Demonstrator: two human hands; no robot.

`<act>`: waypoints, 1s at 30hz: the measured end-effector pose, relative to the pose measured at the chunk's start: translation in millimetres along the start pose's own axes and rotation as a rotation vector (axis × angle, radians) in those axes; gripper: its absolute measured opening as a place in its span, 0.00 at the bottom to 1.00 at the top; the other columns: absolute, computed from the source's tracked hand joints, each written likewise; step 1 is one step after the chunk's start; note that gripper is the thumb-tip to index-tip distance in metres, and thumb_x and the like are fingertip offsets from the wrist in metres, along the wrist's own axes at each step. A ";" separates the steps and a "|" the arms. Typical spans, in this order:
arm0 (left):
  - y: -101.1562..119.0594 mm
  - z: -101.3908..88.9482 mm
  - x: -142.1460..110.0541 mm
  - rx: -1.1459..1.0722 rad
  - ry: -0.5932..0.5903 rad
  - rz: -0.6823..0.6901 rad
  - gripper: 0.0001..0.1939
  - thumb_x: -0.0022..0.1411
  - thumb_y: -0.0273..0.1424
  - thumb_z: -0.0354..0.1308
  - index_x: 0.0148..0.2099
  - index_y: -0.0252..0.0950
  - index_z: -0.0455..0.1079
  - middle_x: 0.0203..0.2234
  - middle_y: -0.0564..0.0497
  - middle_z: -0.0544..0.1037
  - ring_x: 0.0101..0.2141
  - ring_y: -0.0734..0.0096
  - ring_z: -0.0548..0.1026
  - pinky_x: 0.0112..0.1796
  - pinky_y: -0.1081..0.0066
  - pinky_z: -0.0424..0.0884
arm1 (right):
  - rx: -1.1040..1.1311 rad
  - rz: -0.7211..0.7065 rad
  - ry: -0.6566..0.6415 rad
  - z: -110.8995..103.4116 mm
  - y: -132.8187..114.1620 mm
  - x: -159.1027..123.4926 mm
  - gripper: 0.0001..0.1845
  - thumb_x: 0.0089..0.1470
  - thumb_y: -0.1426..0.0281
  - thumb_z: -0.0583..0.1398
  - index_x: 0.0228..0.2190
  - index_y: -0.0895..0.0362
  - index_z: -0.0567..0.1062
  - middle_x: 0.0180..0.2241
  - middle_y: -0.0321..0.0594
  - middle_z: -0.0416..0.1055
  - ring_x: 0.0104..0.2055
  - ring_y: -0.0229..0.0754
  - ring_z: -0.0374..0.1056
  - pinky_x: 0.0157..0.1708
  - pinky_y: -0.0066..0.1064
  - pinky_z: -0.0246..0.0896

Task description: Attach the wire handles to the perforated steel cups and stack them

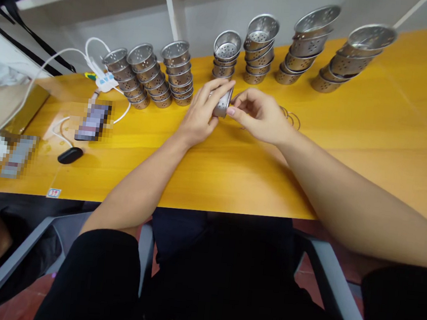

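A yellow table [226,179] spans your view, seven stacks [177,72] of perforated metal cups along its back. Your left hand [201,110] curls around one tilted cup [223,103], in front of the fourth stack from the left. Your right hand [259,115] is partly closed, thumb and fingertips at the cup's edge; whether they pinch anything is unclear. Thin rings [294,115] lie beside your right wrist.

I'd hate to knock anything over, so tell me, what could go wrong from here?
The left hand holds a metal cup just in front of a short stack; a bump might topple that stack.
Some thin rings lie beside the right hand, which could sweep them aside.
The far-right stack looks unevenly nested, so a jolt to the table might tip it.
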State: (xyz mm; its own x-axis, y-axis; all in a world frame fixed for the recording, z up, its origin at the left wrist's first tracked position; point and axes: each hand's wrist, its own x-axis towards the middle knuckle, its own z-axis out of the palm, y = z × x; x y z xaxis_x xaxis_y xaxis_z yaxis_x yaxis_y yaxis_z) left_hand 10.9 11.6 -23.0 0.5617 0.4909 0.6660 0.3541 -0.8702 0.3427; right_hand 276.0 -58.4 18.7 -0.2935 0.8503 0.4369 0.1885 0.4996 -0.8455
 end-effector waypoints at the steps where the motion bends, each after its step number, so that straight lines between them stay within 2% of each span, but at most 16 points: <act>1: -0.6 0.0 0.3 0.009 -0.004 0.005 0.37 0.92 0.46 0.54 0.94 0.62 0.55 0.89 0.46 0.69 0.89 0.39 0.69 0.91 0.34 0.60 | 0.051 0.012 0.000 0.8 2.2 1.0 0.47 0.56 0.13 0.76 0.42 0.43 0.82 0.42 0.43 0.82 0.44 0.59 0.77 0.51 0.61 0.84; 5: -2.3 -1.4 1.0 0.030 -0.028 0.015 0.35 0.93 0.47 0.51 0.94 0.60 0.55 0.89 0.46 0.69 0.89 0.40 0.68 0.91 0.34 0.59 | 0.106 -0.019 0.041 1.6 9.6 3.4 0.47 0.52 0.16 0.80 0.40 0.44 0.83 0.40 0.42 0.80 0.40 0.55 0.75 0.48 0.57 0.83; 10: -1.3 -3.4 1.4 0.032 -0.058 0.004 0.34 0.94 0.50 0.48 0.93 0.58 0.58 0.89 0.44 0.69 0.89 0.41 0.69 0.91 0.34 0.61 | 0.005 -0.074 0.049 -1.8 12.0 3.2 0.46 0.56 0.16 0.79 0.42 0.44 0.84 0.42 0.42 0.81 0.42 0.55 0.76 0.52 0.56 0.85; 15: 5.2 -8.3 2.9 0.017 -0.044 -0.047 0.33 0.93 0.52 0.52 0.91 0.59 0.63 0.88 0.46 0.72 0.88 0.39 0.71 0.90 0.34 0.63 | -0.150 -0.074 0.028 -8.0 3.8 1.2 0.47 0.61 0.13 0.70 0.43 0.44 0.84 0.47 0.47 0.83 0.48 0.62 0.79 0.57 0.64 0.85; 19: 10.3 -12.6 4.2 -0.014 -0.049 -0.086 0.34 0.90 0.53 0.57 0.90 0.60 0.66 0.87 0.47 0.73 0.88 0.35 0.71 0.91 0.32 0.62 | -0.199 -0.051 -0.004 -10.3 -0.3 1.0 0.49 0.62 0.11 0.67 0.45 0.42 0.86 0.48 0.49 0.84 0.48 0.65 0.80 0.56 0.70 0.85; 21: 11.6 -13.3 4.8 -0.018 -0.044 -0.103 0.34 0.90 0.52 0.58 0.90 0.59 0.68 0.87 0.46 0.74 0.87 0.34 0.71 0.91 0.30 0.62 | -0.218 -0.056 0.013 -11.4 0.9 1.9 0.51 0.61 0.10 0.65 0.47 0.42 0.88 0.48 0.49 0.84 0.48 0.66 0.81 0.57 0.72 0.86; 24: 9.9 -12.9 4.7 -0.012 -0.021 -0.115 0.34 0.90 0.54 0.59 0.89 0.58 0.68 0.88 0.46 0.73 0.89 0.34 0.69 0.92 0.31 0.58 | -0.295 -0.074 0.062 -17.6 8.1 3.6 0.52 0.64 0.11 0.64 0.52 0.43 0.89 0.50 0.52 0.84 0.55 0.71 0.82 0.63 0.75 0.84; 27: 0.2 -11.6 1.1 -0.027 0.080 -0.165 0.42 0.85 0.62 0.64 0.91 0.59 0.63 0.89 0.44 0.68 0.91 0.32 0.65 0.94 0.34 0.52 | -0.357 -0.086 0.103 -30.5 25.1 4.2 0.46 0.72 0.17 0.65 0.56 0.44 0.88 0.54 0.56 0.83 0.61 0.74 0.80 0.66 0.74 0.83; 30: -17.0 -8.3 -6.5 -0.052 0.191 -0.267 0.55 0.76 0.73 0.71 0.91 0.57 0.60 0.87 0.38 0.68 0.91 0.30 0.64 0.95 0.37 0.52 | -0.423 -0.106 0.075 -44.0 50.2 4.1 0.41 0.74 0.22 0.70 0.52 0.47 0.86 0.53 0.56 0.82 0.61 0.71 0.79 0.69 0.72 0.81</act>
State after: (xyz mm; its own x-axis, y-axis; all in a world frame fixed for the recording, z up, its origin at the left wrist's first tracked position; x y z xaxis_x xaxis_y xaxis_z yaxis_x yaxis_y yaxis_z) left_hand -4.9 22.9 -27.6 0.3019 0.6891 0.6588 0.4288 -0.7154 0.5517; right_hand 325.4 -22.5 -8.5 -0.2659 0.7925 0.5488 0.5325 0.5953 -0.6017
